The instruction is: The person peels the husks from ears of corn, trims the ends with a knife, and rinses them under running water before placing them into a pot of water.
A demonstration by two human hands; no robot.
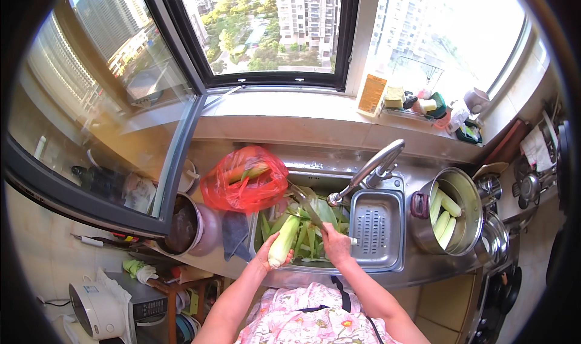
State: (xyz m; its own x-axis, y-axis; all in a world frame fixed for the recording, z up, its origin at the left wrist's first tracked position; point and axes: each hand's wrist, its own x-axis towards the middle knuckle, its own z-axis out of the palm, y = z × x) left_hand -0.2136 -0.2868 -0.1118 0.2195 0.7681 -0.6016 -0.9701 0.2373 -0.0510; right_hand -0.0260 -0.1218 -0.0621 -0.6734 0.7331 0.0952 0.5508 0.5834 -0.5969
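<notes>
My left hand [275, 255] is closed around an ear of corn [285, 238] in pale green husk, tilted over the sink's near edge. My right hand [336, 245] grips a knife [310, 208], its long blade pointing far left, just right of the corn; a pale handle end sticks out beside the hand. Below both hands, the sink's left basin [255, 232] is heaped with green corn husks [310, 240]. Over that basin's far left corner lies a red plastic bag [242, 177] with more corn showing inside.
A steel pot [433, 245] holding several peeled ears of corn [448, 203] stands right of the sink. The faucet [381, 156] arches above a perforated tray [372, 229]. An open window sash [181, 156] reaches in from the left. A grey cloth [235, 234] lies left of the sink.
</notes>
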